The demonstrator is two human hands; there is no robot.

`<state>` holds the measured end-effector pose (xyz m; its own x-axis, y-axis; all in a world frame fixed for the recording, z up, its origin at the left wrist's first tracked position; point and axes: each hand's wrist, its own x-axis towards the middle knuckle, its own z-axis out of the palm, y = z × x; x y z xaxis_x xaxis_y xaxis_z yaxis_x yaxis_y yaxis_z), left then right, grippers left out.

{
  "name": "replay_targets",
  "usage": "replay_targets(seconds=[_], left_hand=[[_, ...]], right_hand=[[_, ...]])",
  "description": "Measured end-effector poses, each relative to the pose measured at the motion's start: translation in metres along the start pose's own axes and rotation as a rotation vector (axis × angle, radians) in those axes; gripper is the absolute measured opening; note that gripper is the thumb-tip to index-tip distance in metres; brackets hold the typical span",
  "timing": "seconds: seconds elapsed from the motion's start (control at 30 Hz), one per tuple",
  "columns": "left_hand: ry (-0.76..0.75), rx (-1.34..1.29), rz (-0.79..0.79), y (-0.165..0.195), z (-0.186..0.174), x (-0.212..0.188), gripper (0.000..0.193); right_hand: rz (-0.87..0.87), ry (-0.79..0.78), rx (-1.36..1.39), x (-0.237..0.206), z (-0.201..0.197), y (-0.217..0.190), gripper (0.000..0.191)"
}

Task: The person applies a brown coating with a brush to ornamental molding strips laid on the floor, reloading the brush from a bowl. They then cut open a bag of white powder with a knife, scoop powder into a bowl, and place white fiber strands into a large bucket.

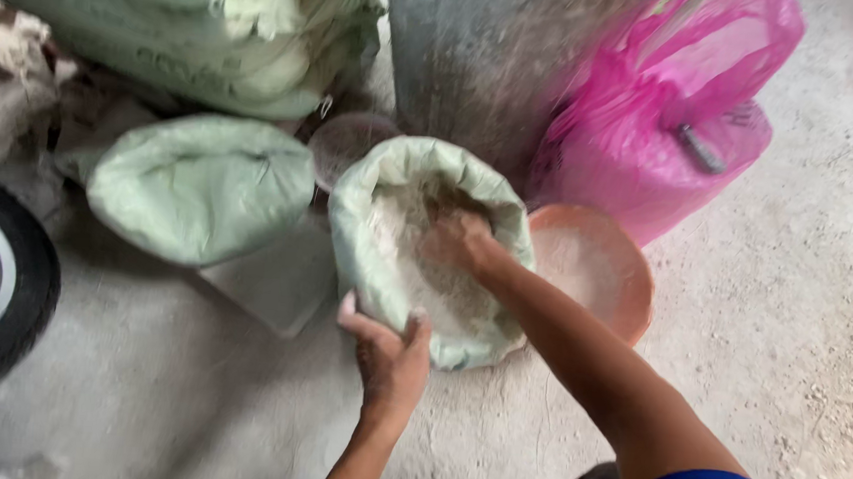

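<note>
Here the left hand (pixel 390 355) gripped the near rim of the open pale-green sack (pixel 430 250), fingers curled over the edge, while the right hand (pixel 458 240) was sunk in the pale grain (pixel 443 291) — whether cupped or spread could not be told. Lifting a handful would call for steady scooping. The sack stood on the dusty concrete floor (pixel 789 345) beside an orange bowl (pixel 600 267) — a pink bag (pixel 654 135) behind.
</note>
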<state>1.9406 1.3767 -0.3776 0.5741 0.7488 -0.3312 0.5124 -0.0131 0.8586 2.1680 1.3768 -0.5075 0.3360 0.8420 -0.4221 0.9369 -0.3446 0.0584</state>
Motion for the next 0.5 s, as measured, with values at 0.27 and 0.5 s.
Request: replay_targets(seconds=[0.27, 0.5], left_hand=[[-0.055, -0.163, 0.031, -0.002, -0.01, -0.008, 0.078], [-0.022, -0.209, 0.103, -0.004, -0.006, -0.012, 0.077]], right_hand=[[0.25, -0.274, 0.136, -0.071, -0.031, -0.034, 0.077], [0.123, -0.457, 0.596, -0.094, -0.021, -0.05, 0.061]])
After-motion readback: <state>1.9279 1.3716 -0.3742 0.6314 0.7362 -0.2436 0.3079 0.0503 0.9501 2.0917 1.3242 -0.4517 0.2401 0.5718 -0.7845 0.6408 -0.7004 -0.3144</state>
